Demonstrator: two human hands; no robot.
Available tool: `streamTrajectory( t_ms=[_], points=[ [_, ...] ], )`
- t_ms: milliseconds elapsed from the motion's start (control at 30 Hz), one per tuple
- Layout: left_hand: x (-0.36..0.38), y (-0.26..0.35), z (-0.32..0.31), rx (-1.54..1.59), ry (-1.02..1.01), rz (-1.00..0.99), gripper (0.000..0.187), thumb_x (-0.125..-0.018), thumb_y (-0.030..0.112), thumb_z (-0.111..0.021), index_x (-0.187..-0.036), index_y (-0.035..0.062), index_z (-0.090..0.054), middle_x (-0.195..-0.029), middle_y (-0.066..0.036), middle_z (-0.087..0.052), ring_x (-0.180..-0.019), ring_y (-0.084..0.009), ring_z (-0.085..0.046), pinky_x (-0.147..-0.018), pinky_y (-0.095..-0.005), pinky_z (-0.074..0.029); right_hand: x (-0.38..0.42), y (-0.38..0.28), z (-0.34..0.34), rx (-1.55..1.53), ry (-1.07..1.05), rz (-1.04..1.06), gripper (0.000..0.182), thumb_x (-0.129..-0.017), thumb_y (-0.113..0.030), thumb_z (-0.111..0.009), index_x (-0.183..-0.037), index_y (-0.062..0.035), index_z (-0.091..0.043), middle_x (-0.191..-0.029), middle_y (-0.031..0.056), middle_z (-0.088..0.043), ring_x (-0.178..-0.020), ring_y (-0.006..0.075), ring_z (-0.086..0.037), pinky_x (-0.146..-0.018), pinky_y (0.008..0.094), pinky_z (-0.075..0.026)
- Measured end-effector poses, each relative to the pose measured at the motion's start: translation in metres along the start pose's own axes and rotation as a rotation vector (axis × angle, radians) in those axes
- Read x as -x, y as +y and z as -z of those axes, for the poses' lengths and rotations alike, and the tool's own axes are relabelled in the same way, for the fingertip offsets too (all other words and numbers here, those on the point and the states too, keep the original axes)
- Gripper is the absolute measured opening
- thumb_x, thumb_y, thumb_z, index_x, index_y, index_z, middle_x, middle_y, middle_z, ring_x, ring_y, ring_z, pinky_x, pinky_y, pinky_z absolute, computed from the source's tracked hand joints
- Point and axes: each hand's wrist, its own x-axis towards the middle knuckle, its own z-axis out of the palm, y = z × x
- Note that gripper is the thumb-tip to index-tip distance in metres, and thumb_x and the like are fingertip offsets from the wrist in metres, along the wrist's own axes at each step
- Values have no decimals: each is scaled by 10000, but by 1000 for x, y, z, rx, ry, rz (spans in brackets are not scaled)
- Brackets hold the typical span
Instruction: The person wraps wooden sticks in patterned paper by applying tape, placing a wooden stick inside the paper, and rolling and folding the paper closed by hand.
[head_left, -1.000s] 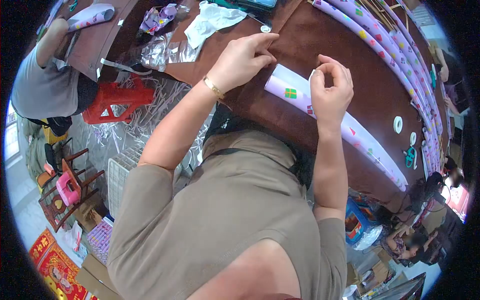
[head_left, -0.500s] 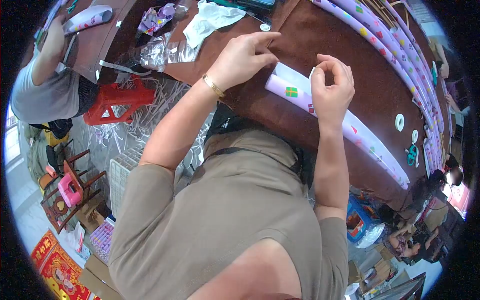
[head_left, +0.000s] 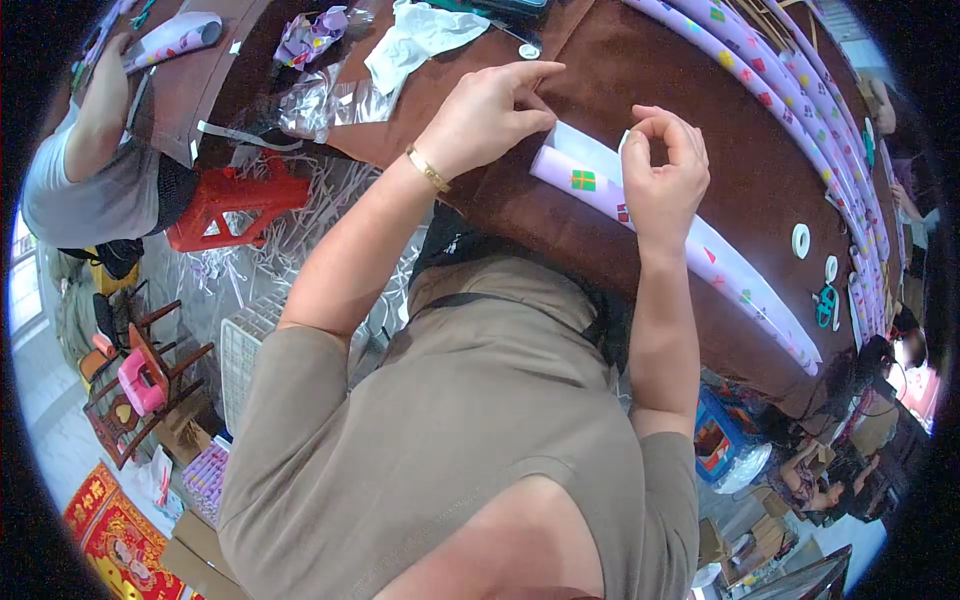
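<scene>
A lilac sheet of printed paper [head_left: 740,285], partly rolled, lies across the brown-covered table in front of me. My left hand [head_left: 500,110] is at its left end, thumb and index finger stretched out and apart, with nothing visible between them. Over the roll is my right hand [head_left: 665,165], its thumb and index finger pinched into a ring. A small white bit shows at that pinch, too small to make out. A green gift print shows on the roll between my hands.
Long lilac rolls [head_left: 760,80] are stacked at the table's far right. Tape rolls [head_left: 801,240] and teal scissors [head_left: 824,307] lie nearer. Plastic wrap [head_left: 320,105] and white cloth [head_left: 420,45] are at back left. Beside a red stool [head_left: 235,205] sits another person [head_left: 95,190].
</scene>
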Motion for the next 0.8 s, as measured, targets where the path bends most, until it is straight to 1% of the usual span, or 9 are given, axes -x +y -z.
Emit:
streamTrajectory(
  t_ms=[33, 67, 133, 233, 567, 800],
  points=[
    [0, 0, -1, 22, 20, -10, 510, -802, 146, -685, -1288, 24, -596, -910, -126, -739, -893, -251, -715, -834, -342, -540, 0, 0, 0, 1, -1, -1, 33, -779, -46, -634, -797, -18, -635, -963, 85, -719, -920, 259, -647, -872, 384, -490],
    [0, 0, -1, 22, 19, -10, 510, -802, 146, -685, -1288, 24, -596, -910, -126, -739, -893, -251, -715, -834, -342, -540, 0, 0, 0, 3, -1, -2, 32, -779, -46, -633, -796, -18, -634, -962, 87, -720, -917, 259, -647, -871, 385, -490],
    [-1, 0, -1, -27, 82, -31, 506, -801, 141, -683, -1286, 23, -597, -907, -130, -737, -896, -260, -713, -833, -347, -543, 1, 1, 0, 4, -2, -4, 31, -779, -45, -631, -794, -18, -633, -963, 89, -720, -917, 259, -648, -870, 384, -490],
    [-2, 3, -4, -95, 52, -26, 501, -801, 139, -683, -1282, 26, -600, -910, -134, -735, -898, -271, -711, -832, -351, -544, 1, 1, -1, 4, 2, 2, 29, -778, -44, -629, -791, -18, -631, -964, 92, -721, -916, 261, -649, -869, 382, -491],
    [1, 0, -1, -22, 33, -27, 529, -802, 146, -692, -1308, 34, -589, -918, -122, -742, -884, -243, -716, -834, -339, -543, 0, 1, -1, 6, 1, 6, 25, -775, -37, -629, -791, -21, -637, -961, 90, -723, -918, 265, -651, -865, 381, -493],
    [3, 3, -3, -3, 28, -32, 527, -804, 137, -677, -1311, 33, -580, -914, -115, -744, -845, -232, -718, -802, -332, -551, 0, 2, -1, 15, -1, 8, 27, -776, -39, -629, -792, -22, -643, -950, 87, -725, -906, 261, -654, -858, 380, -497]
  ],
)
